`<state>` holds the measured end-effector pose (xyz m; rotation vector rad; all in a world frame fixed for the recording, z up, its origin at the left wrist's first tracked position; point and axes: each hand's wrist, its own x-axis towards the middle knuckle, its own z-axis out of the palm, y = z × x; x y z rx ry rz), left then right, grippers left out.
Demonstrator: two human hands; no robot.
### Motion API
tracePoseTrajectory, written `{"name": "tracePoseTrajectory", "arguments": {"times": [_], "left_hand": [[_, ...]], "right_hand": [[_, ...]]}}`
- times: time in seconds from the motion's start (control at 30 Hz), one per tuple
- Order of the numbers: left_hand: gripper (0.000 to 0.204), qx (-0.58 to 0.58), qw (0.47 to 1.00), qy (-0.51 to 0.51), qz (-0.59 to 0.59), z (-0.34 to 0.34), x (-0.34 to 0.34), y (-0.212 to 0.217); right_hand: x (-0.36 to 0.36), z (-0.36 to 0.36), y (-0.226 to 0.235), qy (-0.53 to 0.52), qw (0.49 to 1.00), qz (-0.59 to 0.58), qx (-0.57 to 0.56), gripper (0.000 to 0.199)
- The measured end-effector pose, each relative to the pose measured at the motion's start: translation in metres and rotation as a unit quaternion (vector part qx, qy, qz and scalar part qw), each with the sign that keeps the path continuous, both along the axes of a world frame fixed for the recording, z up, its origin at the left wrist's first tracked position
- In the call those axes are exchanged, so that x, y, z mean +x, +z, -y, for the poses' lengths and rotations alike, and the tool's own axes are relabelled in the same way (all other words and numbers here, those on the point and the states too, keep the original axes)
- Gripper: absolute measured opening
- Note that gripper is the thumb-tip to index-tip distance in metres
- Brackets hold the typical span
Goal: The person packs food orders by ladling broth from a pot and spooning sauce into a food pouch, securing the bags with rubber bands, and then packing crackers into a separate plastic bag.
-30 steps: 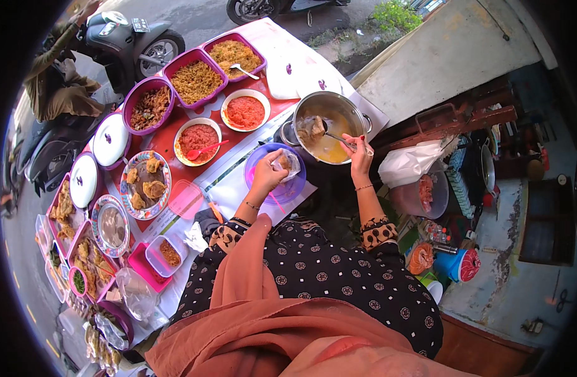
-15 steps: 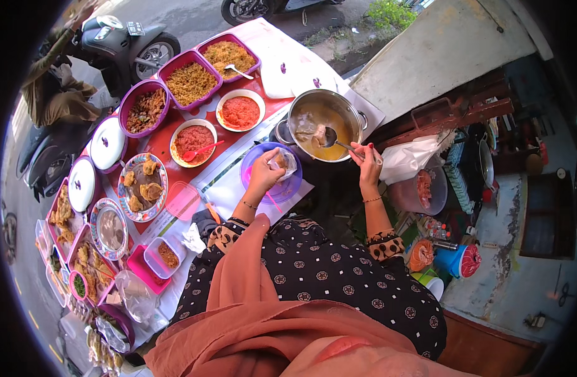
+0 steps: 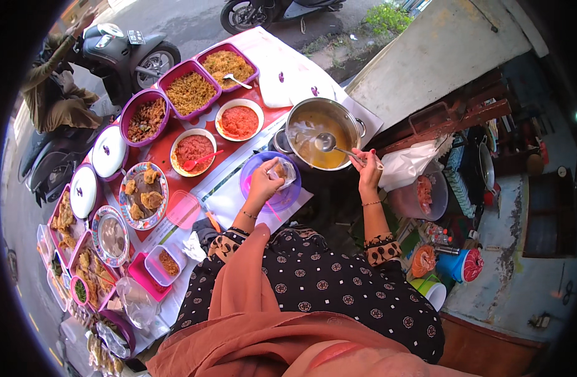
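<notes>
My right hand (image 3: 367, 168) is closed around the handle of a metal ladle (image 3: 325, 142). The ladle's bowl sits in the yellowish broth of a steel pot (image 3: 297, 151), and a pale lump no longer shows beside it. Over a purple basin (image 3: 289, 193) at the table's near edge, my left hand (image 3: 263, 183) grips a small clear plastic bag (image 3: 286, 172) with something brownish inside. The bag is partly hidden by my fingers. A pink handle or straw (image 3: 273, 211) sticks out over the basin's rim.
To the left stand bowls of red sambal (image 3: 240, 122), purple tubs of noodles (image 3: 189, 93), and plates of fried pieces (image 3: 151, 200). Right of the pot are white plastic (image 3: 409, 164) and a clear tub (image 3: 406, 198). Beyond the table, a person sits by a scooter (image 3: 122, 56).
The ladle's bowl has shifted slightly lower in the pot, and the pale lump at it is gone from sight. My right hand has dropped a little; my left still grips the bag.
</notes>
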<state>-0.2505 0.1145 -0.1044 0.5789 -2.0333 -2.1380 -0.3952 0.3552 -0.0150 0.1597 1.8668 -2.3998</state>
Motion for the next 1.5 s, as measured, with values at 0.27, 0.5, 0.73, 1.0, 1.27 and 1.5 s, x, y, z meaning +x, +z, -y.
{"name": "tracePoseTrajectory", "arguments": {"times": [0.27,0.5,0.73,1.0,1.27,1.5], "left_hand": [[0.064,-0.031,0.999,0.002,-0.006,-0.002,0.000,-0.006],[0.064,-0.063,0.998,-0.008,-0.014,-0.001,0.001,-0.001],[0.064,-0.058,0.998,-0.011,-0.017,-0.004,0.001,0.003],[0.065,-0.066,0.997,-0.020,-0.029,-0.007,0.001,0.004],[0.064,-0.007,0.999,-0.024,0.020,-0.002,0.003,0.012],[0.064,-0.026,0.999,-0.003,-0.026,0.001,0.002,-0.003]], "right_hand": [[-0.010,0.048,-0.032,0.091,0.897,-0.215,0.376,0.032],[-0.035,0.066,-0.049,0.015,0.994,-0.021,0.102,0.039],[-0.039,0.046,-0.054,0.001,0.992,0.099,-0.078,0.038],[-0.026,0.043,-0.050,0.010,0.986,0.089,-0.141,0.035],[-0.017,0.031,-0.038,0.016,0.993,0.054,-0.107,0.034],[-0.009,0.012,-0.019,0.010,0.996,0.034,-0.084,0.033]]}}
